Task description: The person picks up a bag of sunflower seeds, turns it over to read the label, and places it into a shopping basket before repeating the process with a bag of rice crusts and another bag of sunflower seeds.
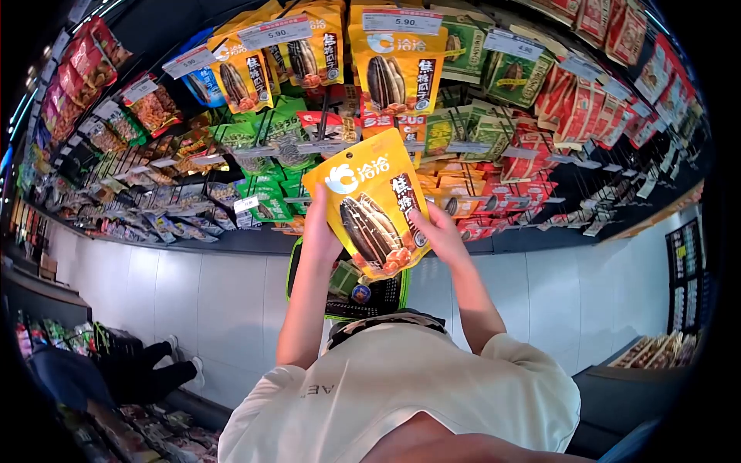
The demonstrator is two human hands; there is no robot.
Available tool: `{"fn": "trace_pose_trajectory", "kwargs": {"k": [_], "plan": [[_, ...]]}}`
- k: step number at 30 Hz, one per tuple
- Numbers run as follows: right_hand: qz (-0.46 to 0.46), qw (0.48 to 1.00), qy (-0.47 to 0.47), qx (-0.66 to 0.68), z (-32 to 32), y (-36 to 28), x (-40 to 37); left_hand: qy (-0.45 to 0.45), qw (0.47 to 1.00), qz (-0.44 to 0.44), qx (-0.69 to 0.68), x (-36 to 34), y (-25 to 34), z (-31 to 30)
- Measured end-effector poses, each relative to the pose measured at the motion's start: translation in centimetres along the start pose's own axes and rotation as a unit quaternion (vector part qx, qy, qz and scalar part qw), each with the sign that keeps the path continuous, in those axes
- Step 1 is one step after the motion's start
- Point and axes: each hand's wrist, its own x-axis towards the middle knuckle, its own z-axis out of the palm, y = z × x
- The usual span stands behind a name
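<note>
A yellow bag of sunflower seeds [370, 212] is held up in front of my chest, its printed front facing me and slightly tilted. My left hand [320, 224] grips its left edge, fingers mostly hidden behind the bag. On the right edge, my right hand [440, 231] closes with the thumb on the front. Matching yellow bags [394, 73] hang from the rack just beyond, under a price tag [401, 21] reading 5.90. Below the held bag stands a black shopping basket [351, 310] with a green rim, containing a green pack [343, 279] and a round blue item [360, 294].
Hanging racks carry green bags [282, 131], red-and-white bags [579, 108] and nut packs [150, 108]. Pale floor tiles [231, 285] lie between shelves. At lower left another person [116, 374] in dark clothes is near a display. A bin of goods [656, 351] stands at right.
</note>
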Motion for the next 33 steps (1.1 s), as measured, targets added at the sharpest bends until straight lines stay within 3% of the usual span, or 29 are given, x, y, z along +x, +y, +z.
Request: {"fn": "trace_pose_trajectory", "kwargs": {"k": [2,4,8,16,19,20,21,22,23,24,26,30,31,32,33], "plan": [[0.012,1.0,-0.01,0.014,-0.3,0.3,0.6,-0.058,0.996,0.013,-0.073,-0.6,-0.2,-0.1],[0.04,0.987,0.037,0.151,0.5,0.0,0.8,-0.157,0.986,-0.003,-0.057,-0.5,-0.5,-1.3],[0.044,0.962,0.059,0.263,1.4,-0.4,1.7,-0.21,0.978,-0.008,-0.005,-0.1,-0.1,-0.7],[-0.028,0.958,0.099,0.267,2.6,-3.1,1.8,-0.185,0.979,-0.012,0.089,0.4,1.4,2.1],[0.005,0.942,0.166,0.293,3.5,-4.0,2.2,-0.324,0.945,0.025,0.039,1.6,1.4,2.6],[0.037,0.942,0.057,0.33,3.0,-3.3,1.9,-0.365,0.929,0.048,0.037,2.0,1.3,3.3],[0.033,0.886,-0.083,0.456,2.9,-2.5,2.2,-0.368,0.928,0.043,0.034,2.2,1.2,3.7],[0.027,0.796,-0.22,0.563,3.1,-2.1,2.4,-0.295,0.944,0.063,0.133,2.3,1.0,3.9],[0.057,0.751,-0.266,0.601,3.6,-2.2,2.6,-0.219,0.945,0.084,0.23,2.5,1.0,4.1],[0.055,0.753,-0.264,0.6,4.0,-2.1,2.7,-0.222,0.944,0.083,0.228,2.8,0.9,4.2],[0.103,0.699,-0.322,0.63,4.8,-1.9,2.8,-0.204,0.961,0.042,0.184,3.4,1.0,4.1],[0.127,0.732,-0.348,0.573,5.0,-1.9,3.1,-0.18,0.978,-0.06,0.085,4.2,1.8,4.6],[0.114,0.787,-0.325,0.512,5.0,-2.3,3.0,-0.181,0.981,-0.042,0.061,4.7,1.7,4.3],[0.109,0.858,-0.148,0.479,5.4,-3.1,2.5,-0.19,0.98,-0.03,0.054,4.7,2.4,4.4],[0.077,0.884,-0.109,0.448,4.8,-2.7,2.4,-0.191,0.979,-0.008,0.068,4.8,3.0,4.7]]}}
